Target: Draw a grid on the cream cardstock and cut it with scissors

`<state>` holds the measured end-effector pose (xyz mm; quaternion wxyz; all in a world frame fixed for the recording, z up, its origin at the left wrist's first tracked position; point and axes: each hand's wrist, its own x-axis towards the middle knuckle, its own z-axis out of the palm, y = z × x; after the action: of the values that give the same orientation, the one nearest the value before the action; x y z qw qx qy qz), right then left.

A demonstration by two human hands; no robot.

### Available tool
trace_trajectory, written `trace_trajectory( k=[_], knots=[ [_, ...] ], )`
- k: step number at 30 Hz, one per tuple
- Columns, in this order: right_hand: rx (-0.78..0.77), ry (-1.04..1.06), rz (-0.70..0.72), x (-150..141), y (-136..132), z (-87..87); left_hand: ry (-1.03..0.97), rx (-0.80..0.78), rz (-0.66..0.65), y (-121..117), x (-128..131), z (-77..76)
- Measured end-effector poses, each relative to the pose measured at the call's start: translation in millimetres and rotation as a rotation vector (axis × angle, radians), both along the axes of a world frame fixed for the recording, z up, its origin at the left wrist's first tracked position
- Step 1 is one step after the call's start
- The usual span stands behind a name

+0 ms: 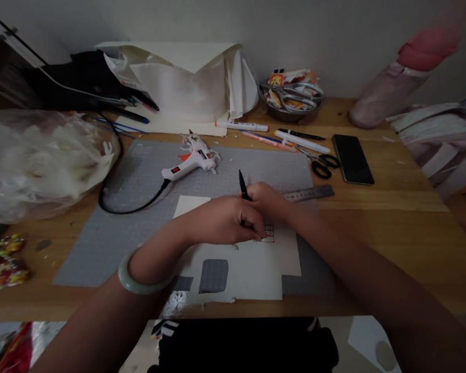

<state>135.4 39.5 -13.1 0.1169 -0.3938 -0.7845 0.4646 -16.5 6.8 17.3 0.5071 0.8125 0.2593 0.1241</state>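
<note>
White paper (252, 269), at centre beneath the hands, bears a cut-out opening (214, 275) and a partly covered line drawing (271, 234); completeness cannot be judged. The left hand (221, 220) is loosely curled, the right hand (270, 199) partly hidden; which grips the black pen (243, 185) cannot be told. A metal ruler (314, 193) lies at two o'clock, a glue gun (192, 161) at eleven.

Forearms (140, 282) (357, 259) slant inward from the lower corners. At centre, the curled left hand (227, 220) meets the right (266, 199).
</note>
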Motion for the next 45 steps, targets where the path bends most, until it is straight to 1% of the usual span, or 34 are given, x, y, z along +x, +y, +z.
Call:
trace_trajectory(
  k=[4,10,12,16,20,22,27,29,31,40,45],
  knots=[
    [0.011,-0.003,-0.023,0.3,0.5,-0.8,-0.022,0.004,-0.028,1.5,-0.1,-1.2],
    [0.012,-0.002,-0.007,1.1,2.3,-2.3,-0.029,0.009,-0.047,2.7,-0.3,-2.7],
    [0.006,0.019,-0.070,2.1,1.7,-3.0,-0.024,-0.011,-0.044,2.1,-0.3,-3.1],
    [-0.059,0.119,-0.250,5.4,-0.6,-4.0,0.004,-0.031,-0.027,0.6,-0.1,-2.5],
    [-0.075,0.292,-0.373,7.7,-2.8,-3.9,-0.044,0.088,-0.027,1.2,0.1,-0.3],
    [-0.071,0.346,-0.436,7.8,-3.2,-3.4,-0.077,0.130,-0.041,1.9,0.2,0.9],
    [-0.134,0.414,-0.643,6.1,-2.7,-2.3,-0.065,0.143,-0.065,1.0,1.0,4.0],
    [-0.139,0.437,-0.695,5.7,-2.1,-2.8,-0.071,0.160,-0.057,-0.4,1.7,4.8],
    [-0.143,0.445,-0.715,5.7,-1.6,-3.7,-0.078,0.172,-0.040,-1.9,2.6,5.1],
    [-0.153,0.428,-0.690,5.6,-1.9,-3.1,-0.097,0.220,-0.025,-4.0,4.5,4.0],
    [-0.152,0.459,-0.673,5.8,-1.7,-6.4,-0.078,0.201,-0.025,-3.2,4.5,3.5]
  ],
)
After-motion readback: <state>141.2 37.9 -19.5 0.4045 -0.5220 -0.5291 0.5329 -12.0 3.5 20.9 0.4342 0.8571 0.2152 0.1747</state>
